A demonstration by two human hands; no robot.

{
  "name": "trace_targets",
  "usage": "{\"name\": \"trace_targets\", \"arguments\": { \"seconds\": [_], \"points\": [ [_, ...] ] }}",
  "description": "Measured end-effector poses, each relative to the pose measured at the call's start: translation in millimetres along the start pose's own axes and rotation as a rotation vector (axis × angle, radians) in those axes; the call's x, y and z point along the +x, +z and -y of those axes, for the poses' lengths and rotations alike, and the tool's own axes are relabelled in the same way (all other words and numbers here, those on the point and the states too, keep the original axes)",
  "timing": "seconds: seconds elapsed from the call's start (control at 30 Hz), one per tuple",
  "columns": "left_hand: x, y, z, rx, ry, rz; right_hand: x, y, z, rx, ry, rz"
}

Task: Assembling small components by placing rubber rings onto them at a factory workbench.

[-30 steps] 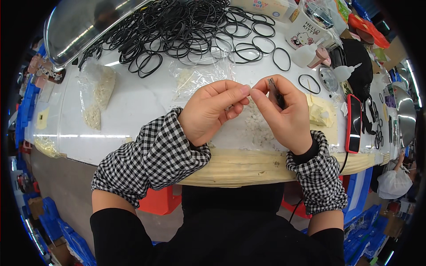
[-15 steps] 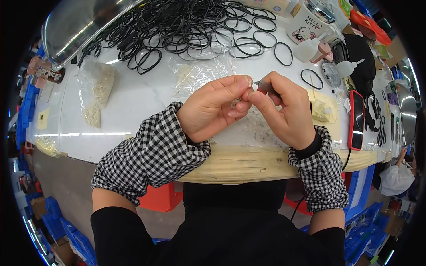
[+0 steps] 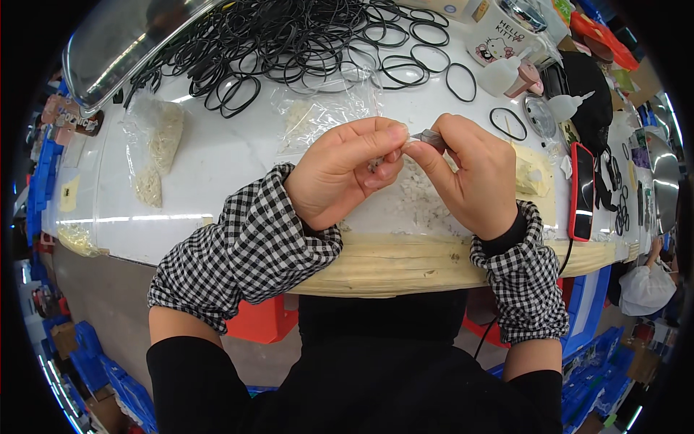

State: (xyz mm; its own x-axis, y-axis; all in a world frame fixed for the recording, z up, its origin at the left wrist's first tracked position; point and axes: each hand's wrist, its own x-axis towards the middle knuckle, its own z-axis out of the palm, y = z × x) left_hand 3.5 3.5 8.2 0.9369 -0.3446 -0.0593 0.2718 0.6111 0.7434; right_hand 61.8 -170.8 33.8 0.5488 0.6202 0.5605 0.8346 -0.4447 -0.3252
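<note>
Over the middle of the table my left hand [image 3: 332, 173] is closed, thumb and forefinger pinching a tiny pale piece [image 3: 410, 139]. Its other fingers curl in, with something small and greyish partly showing among them. My right hand [image 3: 481, 173] grips a small grey metal blade [image 3: 431, 137], its tip pointing left at the pale piece. The right thumb comes up close to the left fingertips. Under the hands, small whitish scraps [image 3: 419, 202] lie scattered on the white tabletop. Behind my left hand lies a clear plastic bag [image 3: 295, 119] with pale bits.
Black rubber rings [image 3: 282, 43] heap at the back. Another bag of pale pieces [image 3: 165, 141] lies left. At right are a yellow lump [image 3: 531, 179], a red-edged phone [image 3: 581, 192] with a cable, squeeze bottles [image 3: 499, 76] and a white cup [image 3: 495, 36]. Padding covers the front edge [image 3: 397, 264].
My right hand has shifted and turned slightly, so the blade shows more of its face. My left hand keeps its pinch nearly in place. The scraps below show more brightly.
</note>
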Motion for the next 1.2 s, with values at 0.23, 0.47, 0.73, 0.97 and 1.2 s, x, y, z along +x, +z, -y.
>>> {"name": "trace_targets", "arguments": {
  "seconds": [0.23, 0.47, 0.73, 0.97, 1.2],
  "points": [
    [-1.1, 1.1, -1.9, 0.03, -0.002, -0.017, 0.0, 0.4, -0.4, -0.015, -0.007, -0.001],
    [-0.2, 2.0, -0.6, -0.002, 0.01, -0.025, -0.2, -2.5, 2.0, 0.008, 0.004, 0.031],
    [0.4, -3.8, 1.9, -0.074, 0.025, 0.0, -0.1, -3.3, 3.8, 0.024, 0.007, 0.049],
    [-0.2, -2.5, 0.5, -0.071, 0.02, -0.009, 0.0, -2.4, 1.6, 0.001, -0.021, 0.015],
    [-0.2, -2.9, 0.2, -0.066, 0.017, -0.007, -0.6, -3.9, 2.9, -0.002, -0.006, 0.047]
  ]
}}
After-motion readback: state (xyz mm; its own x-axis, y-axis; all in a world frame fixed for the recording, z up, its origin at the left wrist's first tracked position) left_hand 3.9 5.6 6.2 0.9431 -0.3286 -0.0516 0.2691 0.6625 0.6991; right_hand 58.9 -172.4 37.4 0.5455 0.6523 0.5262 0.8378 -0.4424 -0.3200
